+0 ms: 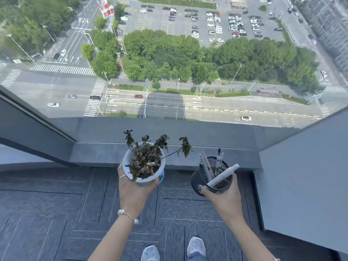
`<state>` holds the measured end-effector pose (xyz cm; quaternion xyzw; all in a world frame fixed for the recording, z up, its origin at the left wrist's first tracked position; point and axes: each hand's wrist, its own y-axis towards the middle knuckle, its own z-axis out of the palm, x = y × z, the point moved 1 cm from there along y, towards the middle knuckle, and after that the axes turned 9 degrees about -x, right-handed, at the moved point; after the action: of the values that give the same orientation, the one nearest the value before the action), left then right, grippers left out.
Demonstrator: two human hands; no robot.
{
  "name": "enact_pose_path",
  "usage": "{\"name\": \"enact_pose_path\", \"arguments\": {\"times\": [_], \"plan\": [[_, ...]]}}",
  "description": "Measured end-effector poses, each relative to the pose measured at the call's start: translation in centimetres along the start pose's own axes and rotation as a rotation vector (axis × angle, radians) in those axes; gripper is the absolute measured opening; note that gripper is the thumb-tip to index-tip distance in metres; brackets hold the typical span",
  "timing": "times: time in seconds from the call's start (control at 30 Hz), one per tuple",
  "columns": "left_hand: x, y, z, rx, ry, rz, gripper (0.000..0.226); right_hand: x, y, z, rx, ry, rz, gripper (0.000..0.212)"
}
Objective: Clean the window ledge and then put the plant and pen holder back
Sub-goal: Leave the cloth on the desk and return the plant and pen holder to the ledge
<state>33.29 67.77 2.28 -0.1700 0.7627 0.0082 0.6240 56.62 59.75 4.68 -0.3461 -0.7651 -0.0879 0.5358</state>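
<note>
We stand at the window with both arms stretched forward and both hands full. Our left hand [136,187] cups a white pot [130,159] from beneath and behind, the palm under its base and the fingers wrapped round its side, so it is closed on the pot. In the pot sits the plant [148,157], dry and dark-leaved, with several stems rising past the rim and one long stem leaning out to the right of that hand, toward the other one. On that wrist we wear a thin bracelet [128,215] with pale beads, and a ring shows on one finger.

Our right hand [224,196] grips the black mesh pen holder [209,178] from below and from its right side, the thumb across the near rim. The holder tilts a little toward the left hand. Several pens [219,161] stand in it, and one thick white marker [224,175] lies slanted across its mouth, just above the thumb.

Both things are held in the air, near each other but apart. The grey window ledge [105,154] runs just beyond both hands, lower than what they carry. Below the hands lies dark carpet [47,204], and between our forearms we see our two pale shoes [195,246].
</note>
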Motion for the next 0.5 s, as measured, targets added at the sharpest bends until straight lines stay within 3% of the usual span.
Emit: {"name": "enact_pose_path", "arguments": {"times": [0.23, 0.5], "plan": [[5.1, 5.0, -1.8, -0.08, 0.059, -0.005, 0.1, -2.4, 3.1, 7.2, 0.108, -0.042, 0.017, 0.071], [8.7, 14.3, -6.7, -0.028, 0.062, 0.052, 0.095, -1.8, 3.8, 18.9, 0.043, -0.054, 0.01, 0.072]]}}
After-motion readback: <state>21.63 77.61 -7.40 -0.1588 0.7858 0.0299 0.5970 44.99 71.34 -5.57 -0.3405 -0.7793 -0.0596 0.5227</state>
